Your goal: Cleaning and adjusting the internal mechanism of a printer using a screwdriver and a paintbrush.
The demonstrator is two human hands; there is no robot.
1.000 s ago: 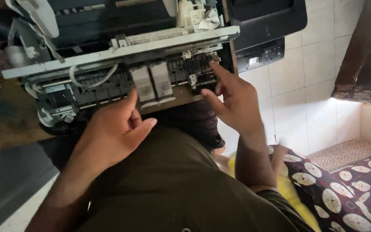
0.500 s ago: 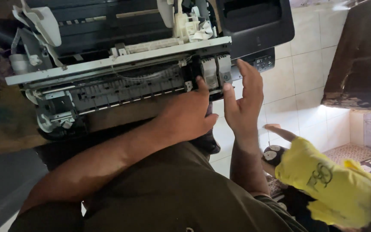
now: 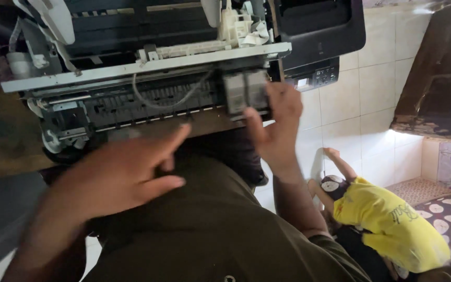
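Opened black-and-grey printer chassis (image 3: 147,78): my right hand (image 3: 275,128) clasps the grey cartridge carriage (image 3: 246,91) at the rail's right end, my left hand (image 3: 116,175) hovers open; I judge forcing it could snag the thin white cable (image 3: 168,102).

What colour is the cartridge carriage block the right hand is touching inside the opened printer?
Grey, seen in the head view: the carriage block sits at the right hand.

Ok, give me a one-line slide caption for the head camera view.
Right hand on the ink carriage of an opened printer; left hand hovers open below.
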